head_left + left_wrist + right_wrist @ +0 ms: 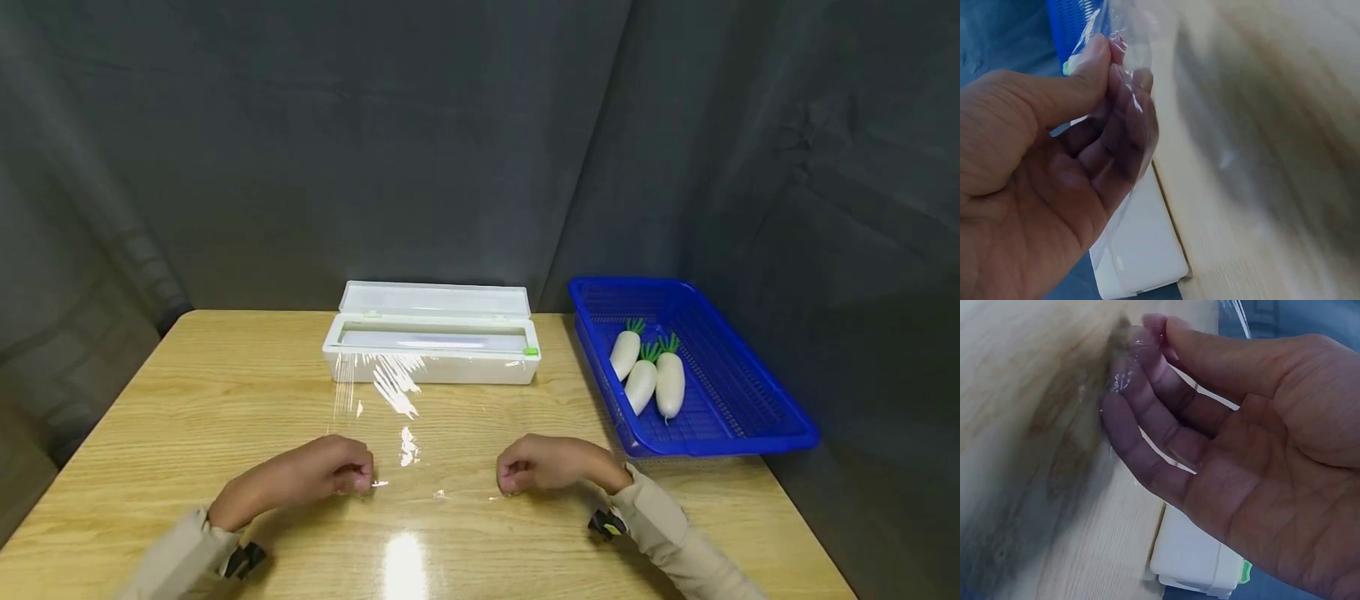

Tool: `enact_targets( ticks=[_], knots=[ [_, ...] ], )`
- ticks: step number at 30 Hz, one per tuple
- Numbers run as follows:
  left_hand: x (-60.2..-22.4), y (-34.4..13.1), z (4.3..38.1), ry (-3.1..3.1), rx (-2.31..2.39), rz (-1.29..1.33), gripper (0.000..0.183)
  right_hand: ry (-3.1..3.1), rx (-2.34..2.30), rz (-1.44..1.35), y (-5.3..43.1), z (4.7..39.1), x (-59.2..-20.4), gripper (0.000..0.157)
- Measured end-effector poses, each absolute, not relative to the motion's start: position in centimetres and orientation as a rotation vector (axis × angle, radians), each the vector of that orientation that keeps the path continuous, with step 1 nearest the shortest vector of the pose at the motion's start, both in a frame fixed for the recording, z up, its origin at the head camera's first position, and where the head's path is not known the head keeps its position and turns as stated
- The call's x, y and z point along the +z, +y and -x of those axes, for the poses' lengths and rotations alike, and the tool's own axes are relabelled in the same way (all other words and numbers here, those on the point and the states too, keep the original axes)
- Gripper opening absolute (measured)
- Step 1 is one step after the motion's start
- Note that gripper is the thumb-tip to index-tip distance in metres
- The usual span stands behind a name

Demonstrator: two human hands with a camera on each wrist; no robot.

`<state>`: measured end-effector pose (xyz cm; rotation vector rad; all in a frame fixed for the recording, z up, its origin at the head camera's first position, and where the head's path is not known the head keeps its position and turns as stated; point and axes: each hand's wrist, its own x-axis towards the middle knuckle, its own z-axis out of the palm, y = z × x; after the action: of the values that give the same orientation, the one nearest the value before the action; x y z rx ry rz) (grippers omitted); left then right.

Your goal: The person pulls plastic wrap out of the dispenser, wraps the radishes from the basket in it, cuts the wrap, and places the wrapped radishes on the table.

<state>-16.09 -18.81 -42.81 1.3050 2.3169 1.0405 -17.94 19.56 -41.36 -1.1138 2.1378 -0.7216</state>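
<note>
A clear sheet of plastic wrap (408, 446) stretches from a white wrap dispenser box (435, 371) toward the front of the table. My left hand (330, 471) pinches its near left corner between thumb and forefinger; the left wrist view shows the film (1138, 94) draped over the other fingers. At the near right corner, my right hand (543, 463) pinches the film too, and its crinkled edge (1124, 378) lies across the fingers in the right wrist view. The dispenser's lid (435, 298) stands raised, with the roll (435, 341) visible inside and a green slider (531, 352) at the right end.
A blue plastic basket (750, 383) sits on the right side of the wooden table (225, 375), holding three white radishes (670, 385) with green tops. Dark grey curtains (450, 150) hang behind and beside the table.
</note>
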Motion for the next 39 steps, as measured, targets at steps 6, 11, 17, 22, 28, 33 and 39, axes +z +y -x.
enact_targets(
  ticks=[6,11,17,22,28,33,39],
  knots=[
    [-43.3,-18.7,15.4,2.484,0.923,-1.365,0.023,2.189,-0.688,1.103,19.4,17.5,-41.1,0.013],
    [-43.9,-18.8,15.2,2.51,0.877,-1.344,0.024,2.175,-0.704,1.102,19.5,17.3,-41.2,0.012],
    [-44.3,-18.8,15.1,2.523,0.86,-1.343,0.029,2.188,-0.752,1.139,19.8,17.2,-41.4,0.013],
    [-44.6,-18.9,15.0,2.552,0.846,-1.342,0.027,2.185,-0.815,1.142,20.1,17.3,-41.5,0.014],
    [-44.8,-19.0,15.0,2.579,0.854,-1.36,0.028,2.211,-0.847,1.129,20.3,17.2,-41.2,0.012],
    [-44.9,-19.0,14.9,2.604,0.872,-1.39,0.025,2.254,-0.852,1.097,20.5,17.2,-41.1,0.011],
    [-44.5,-18.9,14.9,2.573,0.873,-1.285,0.018,2.272,-0.873,1.112,20.8,17.3,-41.0,0.01]
  ],
)
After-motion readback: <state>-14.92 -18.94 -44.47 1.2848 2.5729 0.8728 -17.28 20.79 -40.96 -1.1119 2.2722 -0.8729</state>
